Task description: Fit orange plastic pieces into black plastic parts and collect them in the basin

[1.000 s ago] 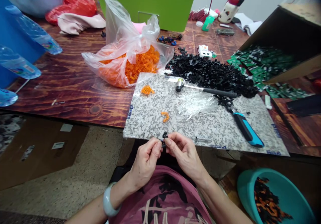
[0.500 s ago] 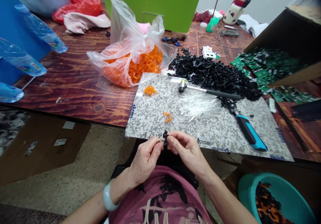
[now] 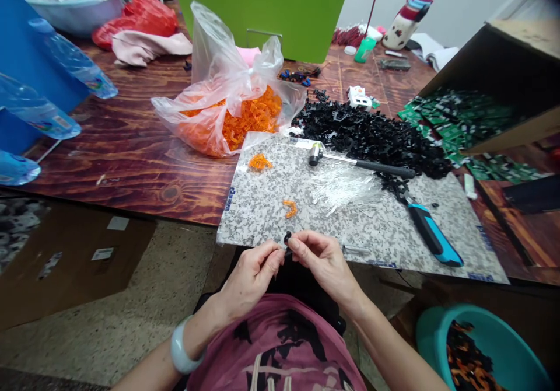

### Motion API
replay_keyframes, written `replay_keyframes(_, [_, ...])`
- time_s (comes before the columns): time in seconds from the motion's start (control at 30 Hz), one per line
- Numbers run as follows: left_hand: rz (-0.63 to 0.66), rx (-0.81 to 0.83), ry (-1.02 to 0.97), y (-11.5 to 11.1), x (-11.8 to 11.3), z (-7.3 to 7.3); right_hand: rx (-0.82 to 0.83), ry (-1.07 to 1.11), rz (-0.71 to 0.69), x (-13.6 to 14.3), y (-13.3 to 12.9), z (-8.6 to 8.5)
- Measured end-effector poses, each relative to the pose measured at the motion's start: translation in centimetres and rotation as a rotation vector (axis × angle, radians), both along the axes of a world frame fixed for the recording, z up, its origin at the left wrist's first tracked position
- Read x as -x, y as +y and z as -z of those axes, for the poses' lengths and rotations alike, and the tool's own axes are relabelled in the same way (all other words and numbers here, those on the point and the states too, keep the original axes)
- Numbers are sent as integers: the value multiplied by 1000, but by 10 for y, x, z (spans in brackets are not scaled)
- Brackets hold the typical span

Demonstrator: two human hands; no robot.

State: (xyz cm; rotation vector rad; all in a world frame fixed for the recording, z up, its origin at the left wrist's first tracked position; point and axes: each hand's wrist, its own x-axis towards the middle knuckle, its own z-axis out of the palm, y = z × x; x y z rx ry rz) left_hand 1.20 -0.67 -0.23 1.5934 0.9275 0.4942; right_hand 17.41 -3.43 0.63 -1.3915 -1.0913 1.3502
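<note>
Both hands meet just in front of the speckled board (image 3: 254,216). My right hand (image 3: 324,259) pinches a small black plastic part (image 3: 287,237) between thumb and forefinger. Close against its left side, my left hand (image 3: 251,274) is closed in a pinch; whatever sits between those fingertips is too small to make out. Just beyond the hands lies one curved orange plastic piece (image 3: 289,208), and farther back a small cluster of orange pieces (image 3: 259,162). A bundle of thin clear strips (image 3: 343,189) rests to the right, beside a small hammer (image 3: 363,163).
Blue-handled cutters (image 3: 433,233) lie at the board's right. Behind are a heap of black parts (image 3: 359,125) and a plastic bag of orange pieces (image 3: 249,117). A box of green circuit boards (image 3: 472,117) stands right; a teal bucket (image 3: 431,338) is below. Water bottles (image 3: 74,58) are left.
The black part has turned slightly and shows less above the right fingertips. Both hands stay together in nearly the same place. The whole view has shifted a little.
</note>
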Motion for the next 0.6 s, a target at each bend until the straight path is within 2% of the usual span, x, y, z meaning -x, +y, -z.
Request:
replay_keyframes(0.23, [-23, 81, -63, 5, 1, -3, 37, 98, -30, -5, -1, 2])
replay_keyframes(0.6, [-136, 295, -237, 4, 2, -3, 83, 164, 49, -1, 1, 3])
